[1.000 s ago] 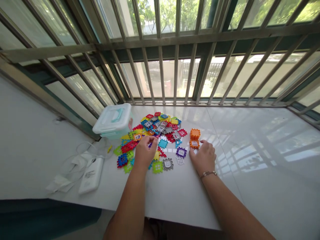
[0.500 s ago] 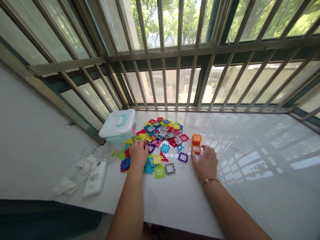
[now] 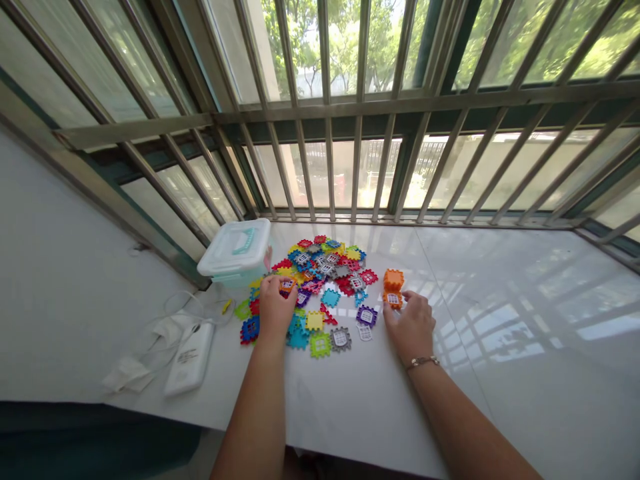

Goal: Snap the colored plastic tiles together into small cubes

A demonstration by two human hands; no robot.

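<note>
My left hand (image 3: 276, 307) pinches an orange window building piece (image 3: 287, 285) at the left part of a loose heap of colourful interlocking plastic pieces (image 3: 327, 267). My right hand (image 3: 413, 323) rests on the sill, its thumb and forefinger at either side of another orange window piece (image 3: 393, 300). Directly behind that one stands an orange block-like stack (image 3: 393, 279). Between my hands lie a purple window piece (image 3: 367, 315), a white window insert (image 3: 365, 332), a grey window piece (image 3: 341, 339) and a lime one (image 3: 320, 344).
A clear box with a white lid (image 3: 237, 243) stands behind the heap at the left. A white power bank (image 3: 189, 360), a cable and crumpled tissue (image 3: 129, 375) lie by the left wall. Metal window bars (image 3: 355, 167) rise along the sill's back edge.
My left hand has lifted slightly and turned, and the orange window piece now shows in its fingers. My right hand has stayed at the orange pieces.
</note>
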